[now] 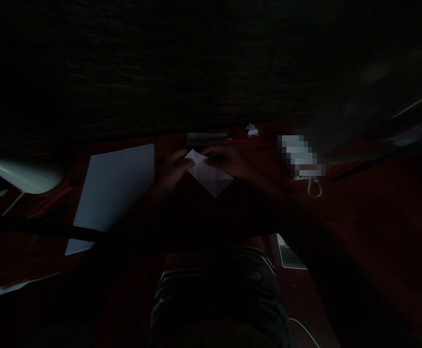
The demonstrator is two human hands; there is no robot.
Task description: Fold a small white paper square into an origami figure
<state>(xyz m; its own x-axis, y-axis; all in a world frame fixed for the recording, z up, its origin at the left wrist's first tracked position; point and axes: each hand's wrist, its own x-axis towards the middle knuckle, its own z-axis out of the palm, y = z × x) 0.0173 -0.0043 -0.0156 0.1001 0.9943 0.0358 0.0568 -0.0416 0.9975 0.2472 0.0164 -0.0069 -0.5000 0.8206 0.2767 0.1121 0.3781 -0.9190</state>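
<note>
The scene is very dark. A small white folded paper (211,175), creased into a diamond shape, lies on a dark reddish table (359,203). My left hand (173,170) rests at the paper's left corner, fingers curled onto its edge. My right hand (229,159) presses on the paper's upper right part, fingers bent down over it. Both hands touch the paper near its top point.
A large white sheet (113,193) lies left of the hands. A pale curved object (26,175) sits far left. A small folded paper piece (252,129) and a red pen (234,140) lie behind. A blurred-out item (301,157) lies to the right.
</note>
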